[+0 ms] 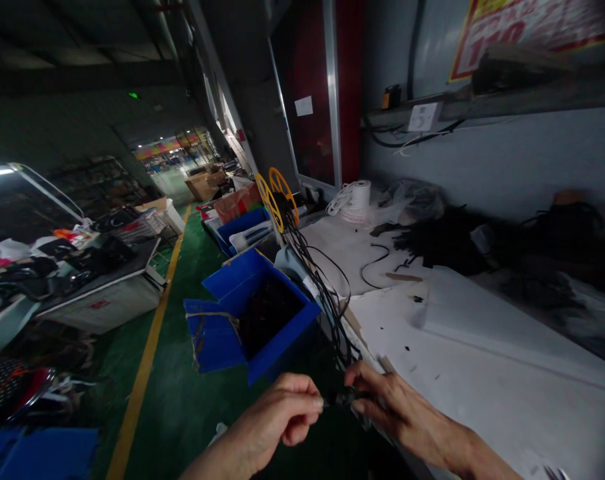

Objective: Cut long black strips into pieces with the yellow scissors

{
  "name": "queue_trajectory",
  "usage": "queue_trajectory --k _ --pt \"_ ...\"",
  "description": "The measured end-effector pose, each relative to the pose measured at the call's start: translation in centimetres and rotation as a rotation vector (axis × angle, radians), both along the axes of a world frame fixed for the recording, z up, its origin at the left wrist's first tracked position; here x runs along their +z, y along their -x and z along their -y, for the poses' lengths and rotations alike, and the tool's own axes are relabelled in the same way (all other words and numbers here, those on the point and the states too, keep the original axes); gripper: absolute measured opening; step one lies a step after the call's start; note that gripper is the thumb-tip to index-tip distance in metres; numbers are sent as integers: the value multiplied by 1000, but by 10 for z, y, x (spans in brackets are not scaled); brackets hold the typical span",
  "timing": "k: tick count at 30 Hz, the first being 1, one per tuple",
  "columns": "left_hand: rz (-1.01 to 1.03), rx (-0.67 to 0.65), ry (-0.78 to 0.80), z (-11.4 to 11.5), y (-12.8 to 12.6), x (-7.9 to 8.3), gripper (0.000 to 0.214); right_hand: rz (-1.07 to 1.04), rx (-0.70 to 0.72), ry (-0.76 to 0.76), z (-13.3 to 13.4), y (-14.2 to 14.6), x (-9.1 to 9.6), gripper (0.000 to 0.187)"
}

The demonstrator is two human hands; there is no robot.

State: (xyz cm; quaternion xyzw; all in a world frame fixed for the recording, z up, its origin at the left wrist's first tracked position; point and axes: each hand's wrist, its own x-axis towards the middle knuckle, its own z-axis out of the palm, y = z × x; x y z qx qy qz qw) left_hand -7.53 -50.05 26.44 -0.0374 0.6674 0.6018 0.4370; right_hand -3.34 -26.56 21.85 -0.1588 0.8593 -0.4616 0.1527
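My left hand [293, 408] is closed in a pinch, thumb against forefinger, at the near end of a small black piece [340, 399]. The thumb and fingers of my right hand [382, 400] close on the other end of that piece, by the table edge. It is too dark and blurred to tell its kind. Black straps [327, 310] run down in a loose bundle from a yellow reel [277, 198] and end close to my right hand. Whether the piece is joined to them I cannot tell.
A blue box [282, 347] with dark contents stands on the green floor left of the table. The white tabletop [382, 320] carries a white cord spool [361, 200], a heap of black material [437, 240] and small scraps. Another loaded table [107, 307] stands across the aisle.
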Motion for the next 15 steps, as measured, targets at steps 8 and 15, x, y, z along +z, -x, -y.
queue_trajectory --k 8,15 --pt "-112 45 86 -34 22 19 19 -319 71 -34 -22 22 27 52" --pt "-124 54 182 -60 27 30 19 -249 38 101 0 29 43 38"
